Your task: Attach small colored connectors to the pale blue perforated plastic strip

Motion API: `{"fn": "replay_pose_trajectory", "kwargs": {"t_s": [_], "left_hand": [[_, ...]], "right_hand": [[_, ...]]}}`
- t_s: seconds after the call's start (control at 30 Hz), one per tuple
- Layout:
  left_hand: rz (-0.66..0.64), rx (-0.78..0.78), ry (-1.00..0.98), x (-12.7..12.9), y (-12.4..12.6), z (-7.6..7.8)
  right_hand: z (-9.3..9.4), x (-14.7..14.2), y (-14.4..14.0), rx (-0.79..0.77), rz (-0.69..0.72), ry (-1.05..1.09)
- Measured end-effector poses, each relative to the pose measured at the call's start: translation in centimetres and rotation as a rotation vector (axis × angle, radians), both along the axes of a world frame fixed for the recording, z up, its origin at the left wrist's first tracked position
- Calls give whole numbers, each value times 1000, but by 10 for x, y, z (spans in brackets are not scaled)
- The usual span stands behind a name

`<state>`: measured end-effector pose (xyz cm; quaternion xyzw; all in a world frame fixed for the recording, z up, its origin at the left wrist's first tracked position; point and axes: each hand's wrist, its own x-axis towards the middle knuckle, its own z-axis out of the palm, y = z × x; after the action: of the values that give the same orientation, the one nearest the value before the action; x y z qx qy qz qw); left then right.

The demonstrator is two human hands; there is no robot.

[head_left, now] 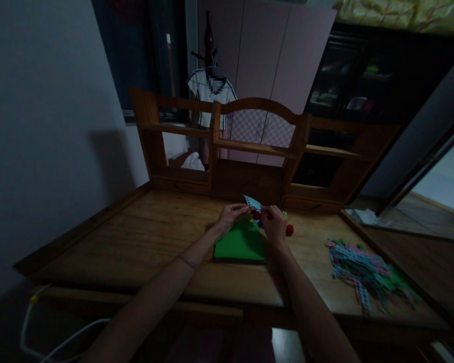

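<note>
Above the far end of a green board [240, 244] on the desk, my left hand [230, 217] is closed in a pinch on a thin light blue piece [251, 202] with a row of dark marks or holes along its edge. My right hand [274, 224] is close beside it, fingers curled together at the piece's right side. What those fingers hold is hidden. Between the hands shows a small red thing [257, 215], too dim to name. Just right of my right hand lies a red ball-like thing [289, 230], with a bright green bit [285, 215] behind it.
A heap of pink, blue and green perforated strips [363, 269] lies on the right of the wooden desk [151, 237]. A wooden shelf unit [249, 147] stands along the back edge. A white cable [24, 327] hangs at the lower left. The room is dim.
</note>
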<state>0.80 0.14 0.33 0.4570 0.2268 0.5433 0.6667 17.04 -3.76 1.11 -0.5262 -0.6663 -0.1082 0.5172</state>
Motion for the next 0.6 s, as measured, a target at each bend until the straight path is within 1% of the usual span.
{"fn": "replay_pose_trajectory", "kwargs": {"t_s": [0.2,0.43,0.6], "left_hand": [[-1,10,19,-1,-2,2],[37,14,24,0,0,1],[26,20,9,0,0,0]], "right_hand": [[2,-1,-2,5,4,0],[1,-2,-3,0,-2,-13],[2,-2,-3,-11,-8,-25]]}}
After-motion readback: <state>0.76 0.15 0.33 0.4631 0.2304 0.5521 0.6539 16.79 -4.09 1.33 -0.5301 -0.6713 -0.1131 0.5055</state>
